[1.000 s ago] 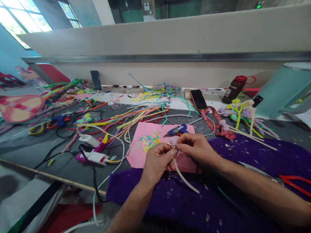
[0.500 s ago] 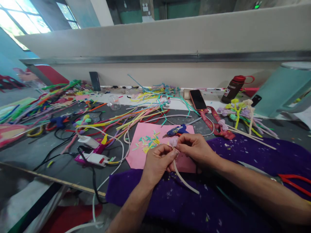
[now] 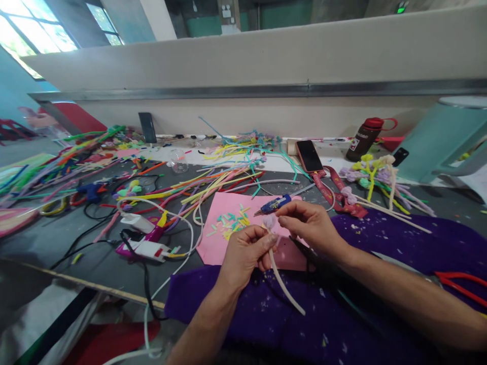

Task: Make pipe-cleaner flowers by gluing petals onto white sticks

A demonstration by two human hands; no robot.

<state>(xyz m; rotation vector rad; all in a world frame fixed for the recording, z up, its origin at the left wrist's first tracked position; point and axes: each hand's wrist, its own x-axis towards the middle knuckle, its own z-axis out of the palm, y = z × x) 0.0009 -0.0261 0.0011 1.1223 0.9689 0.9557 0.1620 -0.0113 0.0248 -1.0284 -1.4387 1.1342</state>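
hands (image 3: 243, 256) (image 3: 317, 230): both bare | left forearm (image 3: 213, 319): bare | right forearm (image 3: 395, 284): bare

Large dark-framed window (image 3: 32, 25): we see daylight glare, panes near white.
Speckled purple fabric cloth (image 3: 315, 327): we lose its lower part in shadow.
Pale teal plastic pitcher (image 3: 429, 137): we see edge distortion stretch it.

Glue gun (image 3: 274, 204) beyond right hand (image 3: 316, 230), seemingly room above

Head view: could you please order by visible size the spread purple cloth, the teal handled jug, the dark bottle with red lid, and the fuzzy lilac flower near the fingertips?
Largest to smallest:
1. purple cloth, partly covered
2. teal jug
3. dark bottle
4. lilac flower
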